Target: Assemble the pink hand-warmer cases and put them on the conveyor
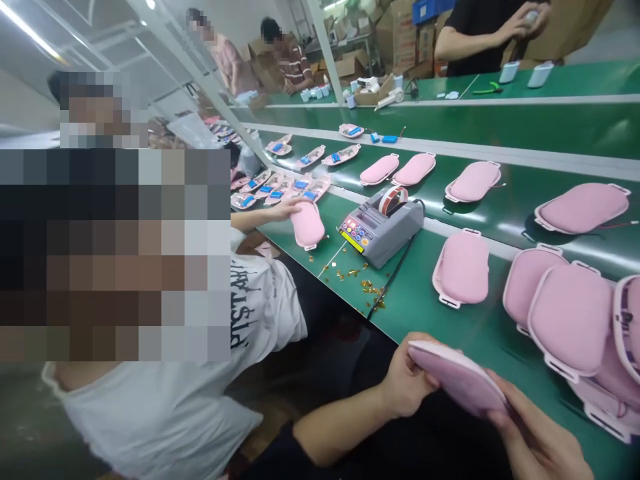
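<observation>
The green worktop runs away from my grip to the upper left, long and shiny, with a pale strip dividing it lengthwise. Just beyond my right hand, a stack of pink pads in white frames lies crowded together, some overlapping. A single framed pad lies flat a little further up and left of my grip. Further on stands the grey tape dispenser, its cable trailing back toward me past a scatter of small gold bits.

To the left of my grip, a co-worker in a white printed shirt leans in — that person's hand rests on another pink pad near the dispenser.

Between my two hands is the pink pad I am working on, held up off the worktop edge and tilted, its flat face turned partly upward. My left hand is curled closed on its near-left end, thumb on top, fingers beneath. My right hand supports the far-right end from below, fingers partly closed along the edge — how tightly, I cannot tell.
</observation>
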